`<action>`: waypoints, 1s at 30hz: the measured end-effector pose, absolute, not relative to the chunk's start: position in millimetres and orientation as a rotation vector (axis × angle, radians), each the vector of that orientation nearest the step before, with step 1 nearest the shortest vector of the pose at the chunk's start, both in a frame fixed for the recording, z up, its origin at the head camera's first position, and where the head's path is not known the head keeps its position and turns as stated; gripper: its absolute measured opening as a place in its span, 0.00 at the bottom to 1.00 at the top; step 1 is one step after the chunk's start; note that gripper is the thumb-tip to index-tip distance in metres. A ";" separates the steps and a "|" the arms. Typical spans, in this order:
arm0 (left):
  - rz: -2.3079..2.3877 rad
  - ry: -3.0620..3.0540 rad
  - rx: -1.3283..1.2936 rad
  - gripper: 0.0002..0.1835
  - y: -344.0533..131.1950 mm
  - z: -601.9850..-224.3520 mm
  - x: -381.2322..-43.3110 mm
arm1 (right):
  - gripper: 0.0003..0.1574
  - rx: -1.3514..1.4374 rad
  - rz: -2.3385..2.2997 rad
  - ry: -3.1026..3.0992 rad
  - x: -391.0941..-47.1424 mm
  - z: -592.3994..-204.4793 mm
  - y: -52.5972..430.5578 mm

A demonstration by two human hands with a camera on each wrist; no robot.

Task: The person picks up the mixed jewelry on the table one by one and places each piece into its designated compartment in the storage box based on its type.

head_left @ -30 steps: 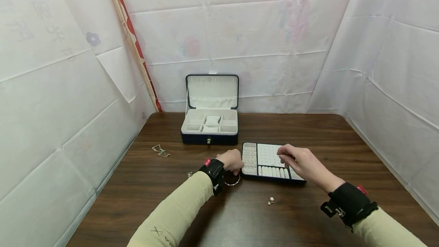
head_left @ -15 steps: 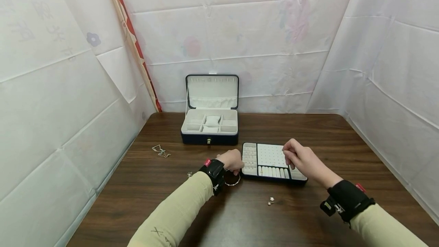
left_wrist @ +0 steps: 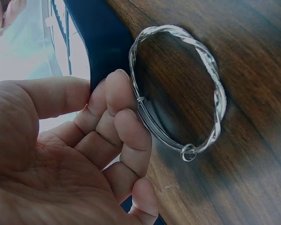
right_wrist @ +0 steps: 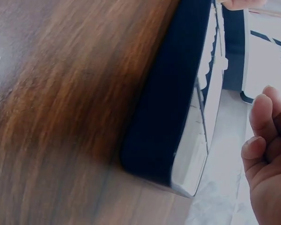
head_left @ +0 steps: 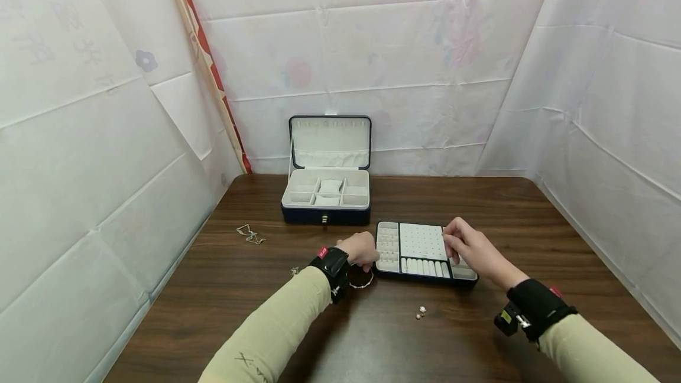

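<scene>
My left hand (head_left: 359,249) grips the left end of a shallow navy jewelry tray (left_wrist: 100,40), thumb on its rim and fingers against its side. A twisted silver bracelet (left_wrist: 218,89) lies on the table right beside those fingers. My right hand (head_left: 475,248) hovers over the right part of the tray, next to the white dotted earring board (head_left: 422,240). Its thumb and index finger come close together in the head view; a tiny pale spot shows at the fingertips in the left wrist view, too small to identify. The right wrist view shows curled fingers (right_wrist: 261,115).
An open navy jewelry box (head_left: 326,215) with pale compartments and small cushions stands behind. A thin chain (head_left: 250,234) lies at left, and a small shiny piece (head_left: 295,270) sits by the left wrist. Small earrings (head_left: 421,311) lie in front of the tray on the brown table (head_left: 372,341).
My right hand has moved a little to the right, uncovering more of the earring board. My left hand stays at the tray's left end.
</scene>
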State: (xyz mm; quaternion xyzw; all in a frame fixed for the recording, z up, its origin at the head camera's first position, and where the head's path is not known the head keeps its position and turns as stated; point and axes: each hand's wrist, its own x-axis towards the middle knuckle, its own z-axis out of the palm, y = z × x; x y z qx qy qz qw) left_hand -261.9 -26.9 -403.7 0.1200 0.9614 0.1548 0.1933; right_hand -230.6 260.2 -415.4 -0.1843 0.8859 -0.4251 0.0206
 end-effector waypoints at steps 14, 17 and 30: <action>0.434 2.701 0.339 0.19 -27.1 -402.5 -259.8 | 0.06 -0.457 -1.267 2.717 -236.4 -432.4 262.7; 0.429 2.709 0.344 0.18 -27.0 -402.9 -259.8 | 0.07 -0.442 -1.254 2.705 -237.1 -434.6 263.3; 0.437 2.712 0.351 0.18 -27.4 -401.7 -259.4 | 0.07 -0.430 -1.203 2.692 -239.2 -439.5 262.1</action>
